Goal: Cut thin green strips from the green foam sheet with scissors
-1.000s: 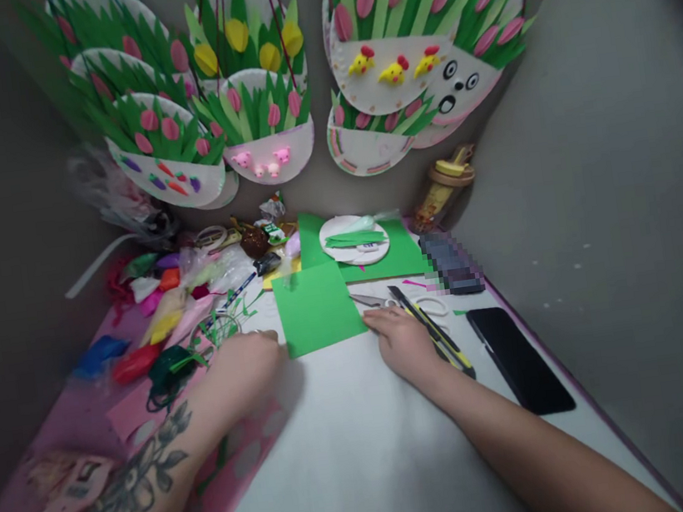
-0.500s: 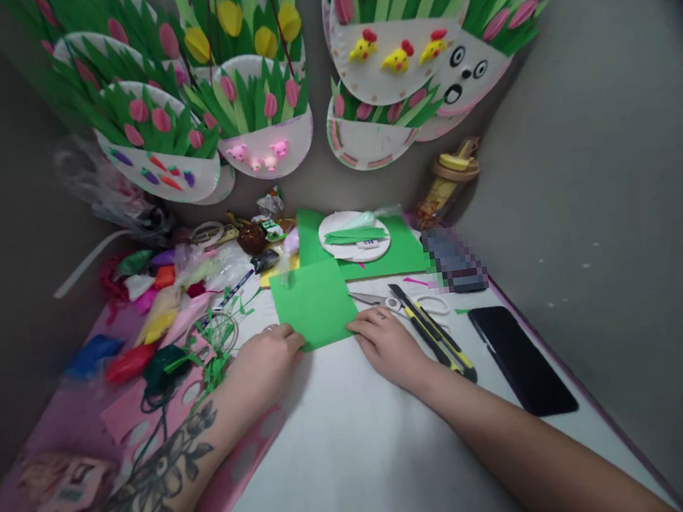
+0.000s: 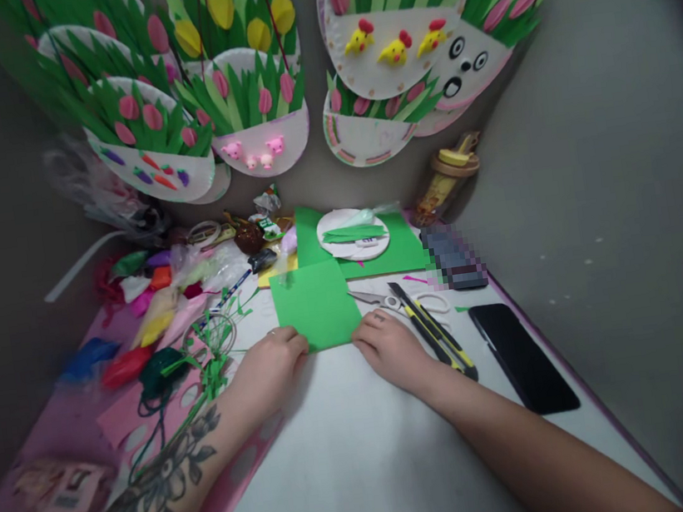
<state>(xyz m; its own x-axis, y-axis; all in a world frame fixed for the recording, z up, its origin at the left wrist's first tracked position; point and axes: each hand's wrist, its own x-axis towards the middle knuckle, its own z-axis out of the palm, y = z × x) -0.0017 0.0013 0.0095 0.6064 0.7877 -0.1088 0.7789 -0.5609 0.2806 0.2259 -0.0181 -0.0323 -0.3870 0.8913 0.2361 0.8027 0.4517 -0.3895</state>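
Observation:
A green paper square (image 3: 315, 305) lies on the white table surface in front of me. My left hand (image 3: 276, 361) is closed at its lower left corner, fingertips on the edge. At the lower right corner, my right hand (image 3: 388, 346) has its fingers pressed together on the paper. Just beyond the right hand are scissors (image 3: 390, 301) and a black and yellow cutter knife (image 3: 433, 332). Behind the square, a white plate (image 3: 357, 250) with green strips rests on a larger green sheet (image 3: 404, 256).
Clay packets (image 3: 129, 364), green scraps (image 3: 215, 348) and pink sheets crowd the left side. Two phones, one a black phone (image 3: 524, 358), lie at the right. A lidded cup (image 3: 442, 184) stands at the back. Paper-plate crafts (image 3: 267, 144) hang on the wall.
Both hands stay at the lower corners of the green square, with only slight finger shifts. The view has shifted a little.

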